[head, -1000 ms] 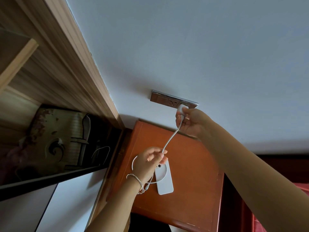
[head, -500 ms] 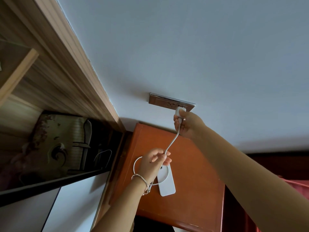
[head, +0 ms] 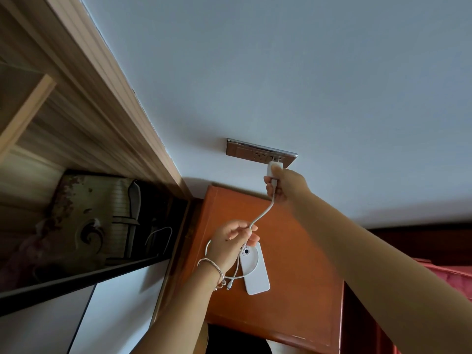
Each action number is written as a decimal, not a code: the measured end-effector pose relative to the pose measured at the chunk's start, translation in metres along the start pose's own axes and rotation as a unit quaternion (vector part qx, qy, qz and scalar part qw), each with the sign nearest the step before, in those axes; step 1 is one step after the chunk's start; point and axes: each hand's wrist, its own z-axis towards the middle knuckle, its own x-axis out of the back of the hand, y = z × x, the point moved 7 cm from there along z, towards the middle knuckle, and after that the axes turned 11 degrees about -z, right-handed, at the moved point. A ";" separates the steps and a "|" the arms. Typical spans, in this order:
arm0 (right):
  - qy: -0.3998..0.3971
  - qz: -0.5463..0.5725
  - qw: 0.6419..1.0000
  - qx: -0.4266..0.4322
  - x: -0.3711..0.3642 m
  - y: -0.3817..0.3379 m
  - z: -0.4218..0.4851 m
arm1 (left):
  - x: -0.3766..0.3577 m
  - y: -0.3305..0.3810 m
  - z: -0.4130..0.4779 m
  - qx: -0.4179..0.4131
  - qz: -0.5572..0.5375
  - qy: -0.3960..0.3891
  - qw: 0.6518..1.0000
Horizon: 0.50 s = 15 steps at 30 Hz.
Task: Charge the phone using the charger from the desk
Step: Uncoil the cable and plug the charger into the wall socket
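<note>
A white phone [head: 256, 274] lies face down on the orange-brown bedside cabinet [head: 301, 264]. My right hand [head: 286, 185] grips the white charger plug [head: 273, 167], whose top touches the right end of the metal wall socket plate [head: 245, 150]. The white cable [head: 263, 213] runs down from the plug to my left hand [head: 231, 242], which pinches it above the phone. Below that hand the cable loops over the phone, and its free connector [head: 229, 286] rests on the cabinet beside the phone, not in it.
A wood-grain wardrobe [head: 84, 118] stands at the left, with a dark glossy panel [head: 97, 226] and a white panel [head: 51, 320] lower down. The pale wall [head: 306, 72] fills the upper right. Something red [head: 449, 277] shows at the lower right edge.
My right hand has pushed the plug upward until it meets the socket plate. My left hand keeps the cable above the phone, almost still.
</note>
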 end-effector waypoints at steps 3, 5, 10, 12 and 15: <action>-0.028 0.030 0.997 -0.062 -0.007 -0.008 0.001 | 0.000 0.001 0.001 0.003 -0.003 0.000 1.000; -0.047 0.047 0.992 -0.107 -0.012 -0.014 -0.001 | -0.001 0.004 0.002 0.003 -0.011 -0.005 1.000; -0.028 0.057 0.996 -0.070 -0.011 -0.005 -0.005 | -0.001 0.008 0.004 0.004 -0.017 -0.011 1.000; 0.001 0.045 0.999 -0.031 -0.007 -0.008 -0.003 | -0.001 0.008 0.003 0.006 -0.014 -0.008 1.000; 0.016 0.020 0.999 -0.045 -0.009 -0.013 0.001 | 0.001 0.005 0.000 0.012 -0.008 -0.006 1.000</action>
